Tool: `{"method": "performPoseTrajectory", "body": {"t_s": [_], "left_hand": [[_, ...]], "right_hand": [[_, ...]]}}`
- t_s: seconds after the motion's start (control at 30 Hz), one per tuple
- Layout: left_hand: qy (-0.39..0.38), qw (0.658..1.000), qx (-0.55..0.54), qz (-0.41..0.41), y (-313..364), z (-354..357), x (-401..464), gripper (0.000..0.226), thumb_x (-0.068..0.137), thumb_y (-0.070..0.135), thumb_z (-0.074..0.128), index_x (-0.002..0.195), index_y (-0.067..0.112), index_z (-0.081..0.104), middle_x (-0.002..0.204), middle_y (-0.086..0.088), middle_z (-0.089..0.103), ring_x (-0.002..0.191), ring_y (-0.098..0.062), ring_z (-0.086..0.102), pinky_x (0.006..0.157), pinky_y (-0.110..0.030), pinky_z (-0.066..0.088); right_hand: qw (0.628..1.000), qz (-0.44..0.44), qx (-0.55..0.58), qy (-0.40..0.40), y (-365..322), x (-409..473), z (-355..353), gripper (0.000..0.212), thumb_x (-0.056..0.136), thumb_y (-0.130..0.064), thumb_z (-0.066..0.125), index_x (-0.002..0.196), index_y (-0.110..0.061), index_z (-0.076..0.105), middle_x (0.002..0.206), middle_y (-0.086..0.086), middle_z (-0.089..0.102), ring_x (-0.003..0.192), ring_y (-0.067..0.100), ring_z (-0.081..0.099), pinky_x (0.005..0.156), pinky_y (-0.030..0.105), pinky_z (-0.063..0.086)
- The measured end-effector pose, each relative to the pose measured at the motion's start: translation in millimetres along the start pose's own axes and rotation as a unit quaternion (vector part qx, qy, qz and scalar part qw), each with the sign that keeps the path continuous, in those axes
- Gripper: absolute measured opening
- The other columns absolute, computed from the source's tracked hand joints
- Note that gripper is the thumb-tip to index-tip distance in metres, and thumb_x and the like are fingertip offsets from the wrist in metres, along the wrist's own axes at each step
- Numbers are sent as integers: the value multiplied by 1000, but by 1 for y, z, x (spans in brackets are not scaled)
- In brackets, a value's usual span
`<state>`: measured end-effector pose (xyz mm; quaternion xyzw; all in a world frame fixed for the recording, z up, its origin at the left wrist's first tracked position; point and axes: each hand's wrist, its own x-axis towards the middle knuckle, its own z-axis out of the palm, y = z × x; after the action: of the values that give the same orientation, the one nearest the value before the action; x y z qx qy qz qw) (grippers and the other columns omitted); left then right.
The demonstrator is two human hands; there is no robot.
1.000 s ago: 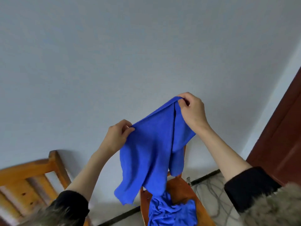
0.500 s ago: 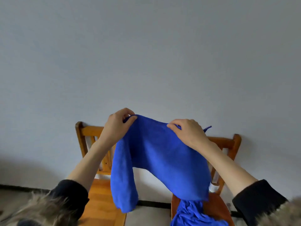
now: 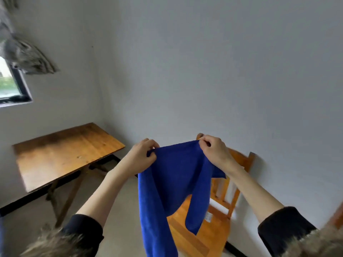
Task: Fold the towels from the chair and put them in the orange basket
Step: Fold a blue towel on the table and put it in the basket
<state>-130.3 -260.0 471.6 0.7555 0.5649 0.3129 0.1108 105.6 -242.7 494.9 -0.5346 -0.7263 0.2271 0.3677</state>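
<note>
A blue towel hangs in the air in front of me, held up by its top edge. My left hand pinches its left corner and my right hand pinches its right corner. The cloth droops in long folds down past the bottom of the view. Behind and below it stands a wooden chair against the wall, its seat bare where it shows. No orange basket is in view.
A wooden folding table stands at the left against the wall, under a window with a grey curtain. Pale floor lies between table and chair. A second chair's edge shows at far right.
The view has swung left, bringing in the table and window; the pile of blue towels on the right chair has left the view. Both hands still hold the towel's top edge, now closer together.
</note>
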Motion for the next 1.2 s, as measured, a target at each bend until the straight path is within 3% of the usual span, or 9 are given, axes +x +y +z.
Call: {"method": "performPoseTrajectory", "body": {"t_s": [0.1,0.17,0.33,0.53,0.63,0.73,0.93,1.07,1.2], "left_hand": [[16,997,34,-63,-71,-40,-28,15,88,9,48,92,23,52,87,6,51,77,-10,47,62,-13,33],[22,993,38,-108,-115,-61,-49,6,93,16,48,94,23,49,84,8,52,77,-12,49,59,-13,32],[12,981,45,-190,-202,-94,-99,2,96,23,47,95,23,45,76,12,48,74,-12,47,56,-13,32],[106,949,56,-293,-284,-154,-122,11,90,13,50,90,23,46,74,5,54,73,-19,51,58,-17,37],[170,920,76,-345,-316,-172,-134,3,90,18,52,89,21,52,74,0,60,74,-23,55,65,-30,40],[227,890,78,-388,-346,-183,-138,6,91,21,55,86,17,54,76,-1,59,75,-22,52,61,-28,36],[306,835,89,-449,-412,-206,-116,12,91,8,52,97,5,62,96,-10,53,86,-22,48,78,-29,36],[311,803,59,-505,-449,-216,-96,17,92,26,55,96,11,61,93,-10,64,86,-27,53,75,-33,41],[250,798,135,-531,-475,-222,-74,31,86,50,57,81,19,60,78,3,60,80,-23,54,66,-31,38]], "right_hand": [[994,-48,-24,-91,-50,25,59,12,90,-25,58,88,-15,64,83,-7,59,78,5,51,67,3,35],[990,-75,-31,-117,-80,44,100,9,85,-25,64,84,-16,66,83,-7,62,85,11,56,72,15,39],[982,-134,-18,-130,-152,80,200,7,84,-20,65,81,-15,69,81,-6,62,84,11,55,72,18,37],[982,-160,46,-94,-205,123,283,8,85,-21,64,77,-19,67,76,-9,62,79,9,55,64,13,36],[982,-165,65,-60,-215,149,308,8,85,-21,63,78,-19,66,75,-7,62,77,10,54,62,14,37],[985,-162,44,-49,-214,181,332,11,87,-23,61,84,-16,68,80,-2,65,79,14,55,67,22,39],[979,-186,-49,-65,-192,249,403,21,91,-28,56,95,-13,70,97,9,64,90,26,58,81,30,41],[977,-180,-85,-70,-177,288,453,22,93,-27,52,96,-11,68,98,10,65,89,29,58,90,38,37],[972,-155,-174,-20,-164,330,491,27,94,-29,49,101,-11,67,99,11,66,91,32,58,85,37,30]]}}
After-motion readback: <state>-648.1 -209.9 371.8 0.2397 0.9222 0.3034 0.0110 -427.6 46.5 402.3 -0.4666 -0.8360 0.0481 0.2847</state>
